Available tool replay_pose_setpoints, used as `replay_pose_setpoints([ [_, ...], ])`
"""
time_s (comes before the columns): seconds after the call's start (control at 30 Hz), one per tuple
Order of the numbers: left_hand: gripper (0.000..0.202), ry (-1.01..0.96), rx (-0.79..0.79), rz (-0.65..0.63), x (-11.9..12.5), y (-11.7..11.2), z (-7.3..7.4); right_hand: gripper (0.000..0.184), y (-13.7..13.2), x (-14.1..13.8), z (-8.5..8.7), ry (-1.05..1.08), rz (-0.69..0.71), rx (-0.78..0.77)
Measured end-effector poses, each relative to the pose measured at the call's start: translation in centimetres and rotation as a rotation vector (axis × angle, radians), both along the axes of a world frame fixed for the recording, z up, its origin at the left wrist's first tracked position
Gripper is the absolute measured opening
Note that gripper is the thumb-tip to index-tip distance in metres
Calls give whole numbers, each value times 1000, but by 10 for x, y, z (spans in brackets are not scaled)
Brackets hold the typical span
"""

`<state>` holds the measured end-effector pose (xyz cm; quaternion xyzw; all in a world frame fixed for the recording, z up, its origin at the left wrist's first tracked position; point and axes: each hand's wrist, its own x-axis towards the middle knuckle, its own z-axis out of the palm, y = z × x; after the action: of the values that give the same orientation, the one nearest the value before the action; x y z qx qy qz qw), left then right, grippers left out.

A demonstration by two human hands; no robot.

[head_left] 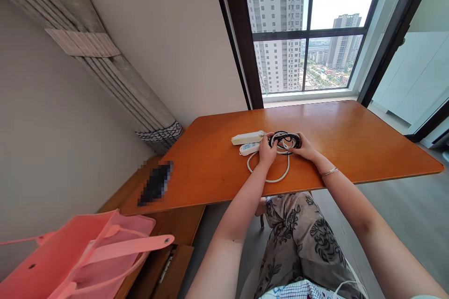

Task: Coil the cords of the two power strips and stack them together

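Note:
Both hands are on a bundle of coiled black and white cables (285, 140) above the wooden table (210, 173). My left hand (267, 150) closes on the left side of the coil, and my right hand (306, 147) grips its right side, fingers partly hidden. A loop of white cable hangs below the coil onto the table. Just left of my left hand lie two power strips: a longer white one (247, 138) behind, and a shorter white one with a blue socket face (249, 148) in front, partly covered by the hand.
A dark pixelated object (155, 184) lies on the table's left end. A pink bag (87, 252) with straps stands at the lower left, beside the table. Beyond the far edge are a window (308, 63) and a wall; a curtain (140, 98) hangs at the left.

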<state>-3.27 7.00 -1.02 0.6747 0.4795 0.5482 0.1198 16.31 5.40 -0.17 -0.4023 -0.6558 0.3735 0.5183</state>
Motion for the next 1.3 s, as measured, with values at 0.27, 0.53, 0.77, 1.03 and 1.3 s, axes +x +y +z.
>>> replay_pose_setpoints([
  [0.27, 24, -49, -11, 6, 0, 2, -1, 46, 6, 0, -6, -121, -264, -46],
  [0.53, 14, 24, 50, -36, 6, -11, 7, 34, 10, 1, -8, -54, -374, -126],
  [0.77, 11, -40, 229, -9, 6, -17, 14, 39, 3, -7, 1, 153, -125, -223],
  [1.03, 5, 20, 351, -52, 7, -19, 13, 61, 4, -5, 7, 461, -90, -241],
  [1.3, 15, 285, 326, -127, 8, -27, 15, 71, 5, -2, 2, 494, -81, -215],
])
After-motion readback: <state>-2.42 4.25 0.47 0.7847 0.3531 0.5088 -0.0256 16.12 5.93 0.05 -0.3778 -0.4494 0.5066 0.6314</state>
